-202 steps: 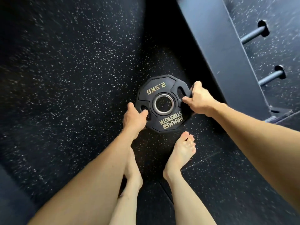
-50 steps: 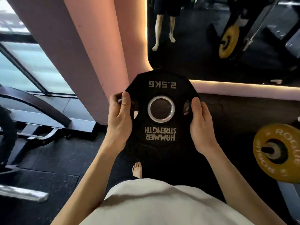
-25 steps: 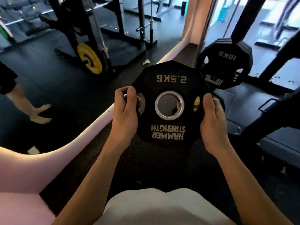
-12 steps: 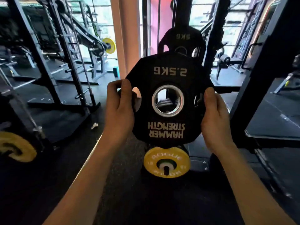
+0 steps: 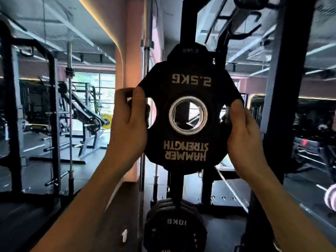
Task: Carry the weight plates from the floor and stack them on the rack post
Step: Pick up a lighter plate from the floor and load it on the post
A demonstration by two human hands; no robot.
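A black 2.5KG weight plate (image 5: 189, 84), printed HAMMER STRENGTH upside down, is held upright at chest height in front of the black rack upright (image 5: 189, 22). My left hand (image 5: 127, 124) grips its left edge through a cut-out, thumb on the face. My right hand (image 5: 241, 135) grips the right edge the same way. Directly behind it, another black plate (image 5: 189, 50) hangs on the rack, only its top showing. The post itself is hidden behind the held plate. Lower on the rack hangs a stack of 10KG plates (image 5: 175, 231).
A thick black rack column (image 5: 289, 88) stands close on the right. A pink pillar (image 5: 131, 60) and a vertical barbell (image 5: 70, 106) are to the left, with more racks and a yellow plate (image 5: 105, 121) beyond. A pale object (image 5: 331, 199) sits at the right edge.
The view has risen and moved closer to the rack. The plate in my two hands has come up level with the upper plate on the rack; the yellow plate below has left the view.
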